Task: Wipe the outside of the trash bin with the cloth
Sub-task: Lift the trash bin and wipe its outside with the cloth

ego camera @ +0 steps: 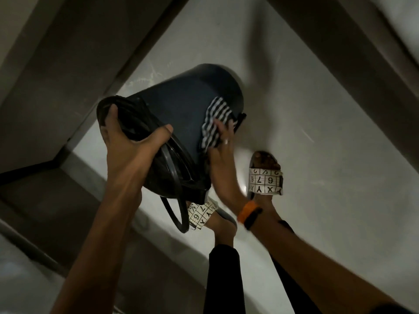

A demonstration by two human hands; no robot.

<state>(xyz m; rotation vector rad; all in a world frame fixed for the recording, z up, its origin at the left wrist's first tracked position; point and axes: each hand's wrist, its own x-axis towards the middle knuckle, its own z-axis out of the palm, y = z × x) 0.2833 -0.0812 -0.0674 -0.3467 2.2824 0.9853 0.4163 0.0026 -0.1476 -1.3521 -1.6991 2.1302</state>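
A dark blue-black trash bin (179,103) is held off the floor, tipped on its side with its open rim toward me. My left hand (131,143) grips that rim, fingers inside and thumb outside. A thin black handle loop (174,214) hangs down from the rim. My right hand (221,152) presses a black-and-white striped cloth (215,121) against the bin's outer wall near its base. An orange and black band (249,214) sits on the right wrist.
Pale tiled floor (306,98) lies beneath the bin. My two feet in white lettered sandals (265,180) stand just under and right of it. Dark wall bases and a step edge (74,91) run along the left; another dark edge (353,48) crosses the upper right.
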